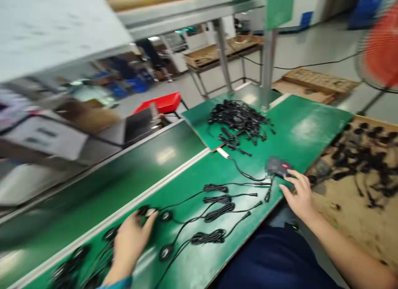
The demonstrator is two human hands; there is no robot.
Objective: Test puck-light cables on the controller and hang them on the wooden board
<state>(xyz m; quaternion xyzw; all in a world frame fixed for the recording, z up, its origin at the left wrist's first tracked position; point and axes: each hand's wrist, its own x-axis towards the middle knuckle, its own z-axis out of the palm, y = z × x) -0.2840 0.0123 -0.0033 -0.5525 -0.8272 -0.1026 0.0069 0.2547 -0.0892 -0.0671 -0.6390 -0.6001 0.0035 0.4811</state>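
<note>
My left hand (132, 239) is closed around a small round black cable end (143, 210) with a pale spot; blur hides its detail. Its black cable runs right, through a coiled bundle (215, 188), to the side of a small dark box (281, 168) with a red light. At that box, my right hand (300, 193) has its fingertips on the near edge, thumb apart, holding nothing. Between my hands lie several coiled black cables (207, 236) with round black heads (166, 252). More cables (98, 260) lie beside my left wrist.
A heap of black cables (238, 119) sits on a green board at the far side of the green bench (298, 127). Along the left runs a green conveyor belt (130, 173). At right are a cardboard box of black parts (338, 222) and a red fan (382, 48).
</note>
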